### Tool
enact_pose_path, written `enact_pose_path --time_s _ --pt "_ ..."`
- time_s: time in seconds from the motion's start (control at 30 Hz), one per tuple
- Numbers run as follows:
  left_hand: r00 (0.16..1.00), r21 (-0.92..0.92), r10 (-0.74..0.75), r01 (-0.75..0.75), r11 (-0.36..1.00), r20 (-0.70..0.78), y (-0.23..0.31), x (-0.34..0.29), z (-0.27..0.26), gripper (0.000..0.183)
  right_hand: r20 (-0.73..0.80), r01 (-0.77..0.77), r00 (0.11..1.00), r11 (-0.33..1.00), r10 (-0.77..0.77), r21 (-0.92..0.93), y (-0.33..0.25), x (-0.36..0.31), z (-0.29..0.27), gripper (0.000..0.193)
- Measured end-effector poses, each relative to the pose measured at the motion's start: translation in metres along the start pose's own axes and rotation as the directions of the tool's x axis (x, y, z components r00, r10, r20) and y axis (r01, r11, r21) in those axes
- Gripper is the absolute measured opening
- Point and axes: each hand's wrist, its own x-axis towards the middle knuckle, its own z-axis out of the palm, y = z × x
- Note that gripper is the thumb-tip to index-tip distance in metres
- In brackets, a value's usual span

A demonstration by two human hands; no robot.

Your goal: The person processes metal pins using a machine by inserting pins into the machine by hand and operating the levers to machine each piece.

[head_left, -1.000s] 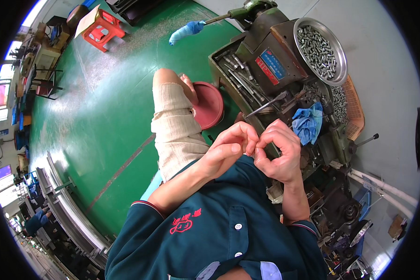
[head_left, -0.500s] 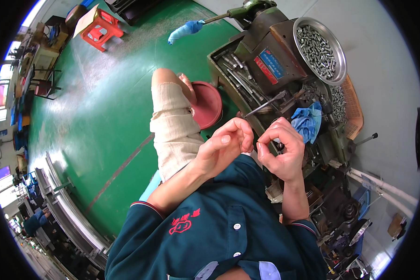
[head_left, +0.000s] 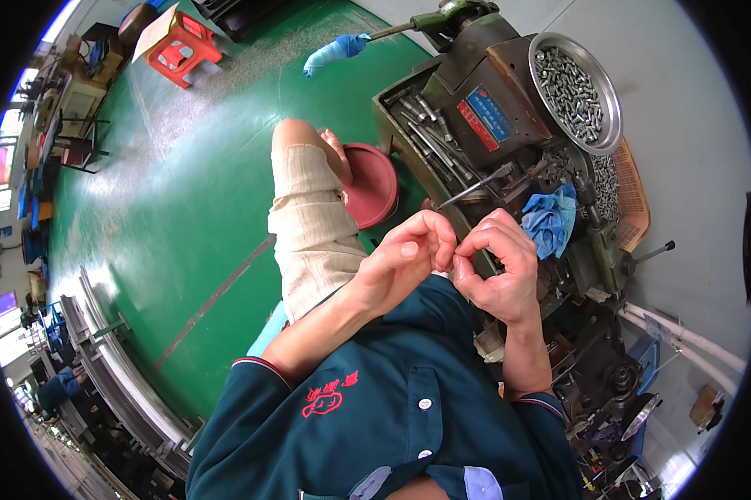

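My two hands meet in front of my chest, fingertips touching or nearly so. My left hand (head_left: 392, 260) has its fingers loosely curled, with the thumb apart from them; nothing shows in the palm. Thumb and forefinger of my right hand (head_left: 509, 271) are pinched beside the left fingertips; whatever lies between them is too small or hidden to tell. Beyond my right hand, a crumpled blue cloth (head_left: 549, 219) lies on the machine (head_left: 509, 79). A metal rod-like handle (head_left: 475, 185) sticks out just above my hands.
A round metal bowl (head_left: 615, 125) of small metal parts sits on the machine, beside an orange basket (head_left: 634, 196) with more. Tools lie in a metal tray (head_left: 430, 137). A lever wrapped in blue (head_left: 335, 55) juts leftward. A red bucket (head_left: 369, 187) stands by my leg; a red stool (head_left: 180, 54) stands farther off.
My right hand has moved slightly left, and its pinched fingertips now come up to the left fingers. The left hand has hardly moved.
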Motion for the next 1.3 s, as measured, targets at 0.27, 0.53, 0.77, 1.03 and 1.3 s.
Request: enact_pose_path --time_s 0.27,0.53,0.77,1.03,1.3 --pt "1.000 0.257 0.004 -0.003 0.966 -0.004 0.003 -0.001 0.005 0.047 0.027 0.024 0.999 0.999 -0.023 -0.042 0.001 -0.002 -0.001 0.016" --pt "0.997 0.301 0.032 -0.051 0.952 0.068 -0.001 -0.001 0.003 0.040 0.028 0.034 0.999 0.998 -0.033 -0.060 0.001 -0.002 -0.003 0.015" --pt "0.993 0.277 0.107 -0.092 0.957 -0.042 -0.005 0.001 0.002 0.039 0.198 0.139 0.966 0.978 -0.169 0.154 -0.008 -0.005 -0.004 0.015" --pt "1.000 -0.136 -0.021 0.019 0.990 -0.016 0.002 0.003 -0.001 0.044 0.020 -0.020 1.000 0.982 0.016 0.190 0.005 -0.002 -0.011 0.012" --pt "0.995 -0.196 -0.101 0.096 0.976 -0.013 0.000 0.001 -0.002 0.046 0.025 -0.010 1.000 0.994 0.008 0.105 0.008 0.000 0.000 0.012"
